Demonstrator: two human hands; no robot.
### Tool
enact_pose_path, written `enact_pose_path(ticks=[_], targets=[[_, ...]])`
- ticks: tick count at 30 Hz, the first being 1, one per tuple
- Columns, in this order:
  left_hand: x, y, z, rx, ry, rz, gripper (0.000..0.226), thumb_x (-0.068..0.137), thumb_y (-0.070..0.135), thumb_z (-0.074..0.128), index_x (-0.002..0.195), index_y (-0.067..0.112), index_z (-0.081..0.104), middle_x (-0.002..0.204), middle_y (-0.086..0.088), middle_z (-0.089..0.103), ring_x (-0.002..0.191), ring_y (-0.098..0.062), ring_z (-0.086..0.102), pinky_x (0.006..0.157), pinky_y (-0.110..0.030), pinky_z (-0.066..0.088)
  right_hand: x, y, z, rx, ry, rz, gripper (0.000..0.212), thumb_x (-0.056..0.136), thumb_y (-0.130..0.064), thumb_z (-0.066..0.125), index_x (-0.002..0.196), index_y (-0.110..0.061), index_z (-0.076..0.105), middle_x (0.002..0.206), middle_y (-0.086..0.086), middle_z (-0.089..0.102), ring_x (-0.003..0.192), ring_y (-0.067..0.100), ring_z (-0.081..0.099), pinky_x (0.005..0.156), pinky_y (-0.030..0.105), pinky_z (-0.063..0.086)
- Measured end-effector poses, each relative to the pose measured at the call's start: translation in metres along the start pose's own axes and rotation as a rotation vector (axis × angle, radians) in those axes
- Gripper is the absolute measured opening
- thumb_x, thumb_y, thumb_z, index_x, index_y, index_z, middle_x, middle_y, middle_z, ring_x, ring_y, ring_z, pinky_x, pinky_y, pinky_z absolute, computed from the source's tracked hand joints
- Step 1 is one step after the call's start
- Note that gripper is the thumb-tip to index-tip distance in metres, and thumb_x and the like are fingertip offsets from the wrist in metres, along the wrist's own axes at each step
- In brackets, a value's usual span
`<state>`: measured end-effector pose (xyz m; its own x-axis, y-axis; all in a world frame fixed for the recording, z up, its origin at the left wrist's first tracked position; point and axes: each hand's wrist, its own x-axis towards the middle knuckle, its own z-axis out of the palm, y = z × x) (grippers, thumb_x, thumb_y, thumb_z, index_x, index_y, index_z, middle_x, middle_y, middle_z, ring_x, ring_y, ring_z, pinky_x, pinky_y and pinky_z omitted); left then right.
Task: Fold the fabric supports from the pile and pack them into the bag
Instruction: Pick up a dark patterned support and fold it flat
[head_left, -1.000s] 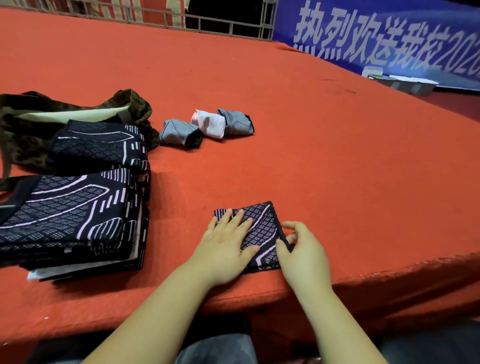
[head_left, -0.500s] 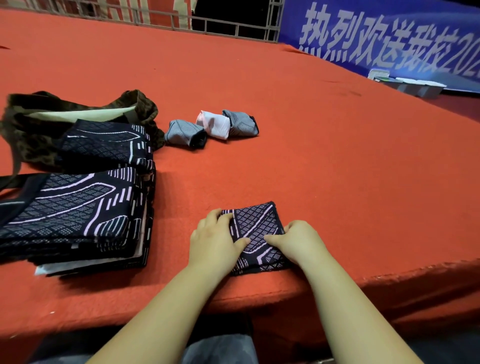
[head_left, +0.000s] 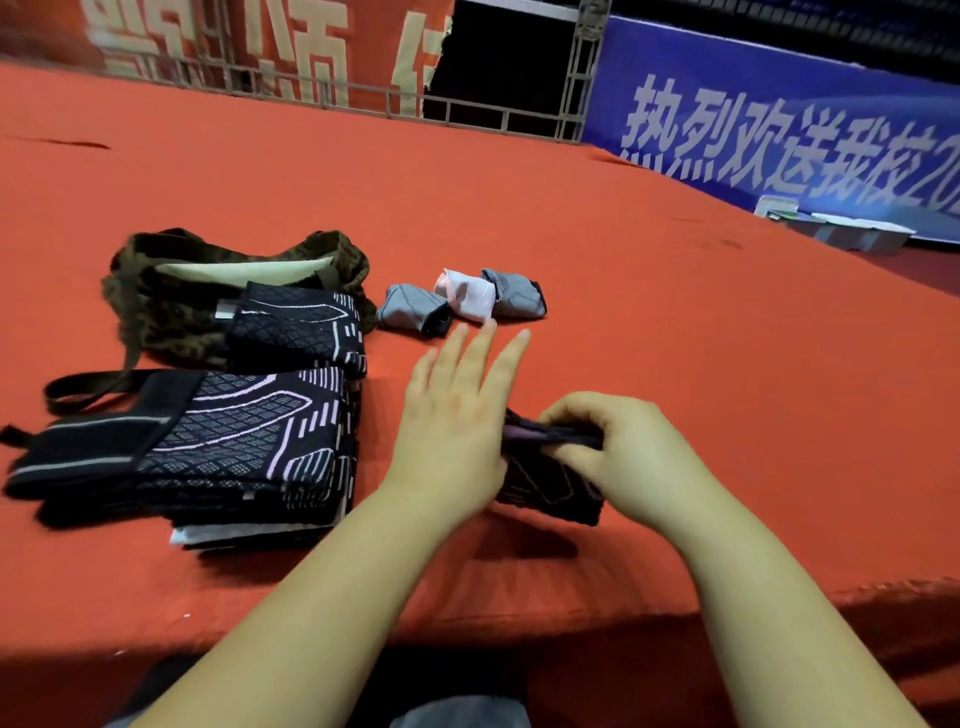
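A folded black fabric support (head_left: 545, 483) with a pale line pattern is lifted a little off the red table near its front edge. My right hand (head_left: 618, 457) grips its upper fold between fingers and thumb. Beside it on the left, my left hand (head_left: 457, 415) has straight, spread fingers, its palm side against the support's left edge. At the left lies a pile of flat black patterned supports (head_left: 218, 447). Behind the pile sits the dark camouflage bag (head_left: 171, 306), open, with a black support (head_left: 296, 322) lying across its mouth.
Three small folded pieces (head_left: 462, 301), grey and white, lie beyond my hands. A bag strap (head_left: 88, 387) loops out at the left. The red table (head_left: 675, 338) stretches far back to a metal railing; a blue banner and a grey box (head_left: 852, 234) stand at the right.
Earlier both hands pressed the folded support flat on the table. Now my right hand has picked it up off the table, and my left hand has come off its top with fingers spread.
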<state>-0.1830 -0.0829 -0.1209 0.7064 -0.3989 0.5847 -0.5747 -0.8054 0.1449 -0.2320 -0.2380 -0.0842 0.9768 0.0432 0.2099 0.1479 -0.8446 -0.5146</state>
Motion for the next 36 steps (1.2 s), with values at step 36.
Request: enact_pose_path(ticks=[36], targets=[[-0.042, -0.166, -0.106, -0.464, -0.173, -0.780, 0.056, 0.099, 0.044, 0.035, 0.078, 0.000, 0.061, 0.084, -0.012, 0.064, 0.085, -0.030, 0.057, 0.068, -0.032, 0.035, 0.060, -0.145, 0.110, 0.154, 0.158, 0.217, 0.033, 0.089, -0.048, 0.054, 0.079, -0.017, 0.052, 0.073, -0.007, 0.054, 0.079, 0.022, 0.052, 0.063, 0.031, 0.033]])
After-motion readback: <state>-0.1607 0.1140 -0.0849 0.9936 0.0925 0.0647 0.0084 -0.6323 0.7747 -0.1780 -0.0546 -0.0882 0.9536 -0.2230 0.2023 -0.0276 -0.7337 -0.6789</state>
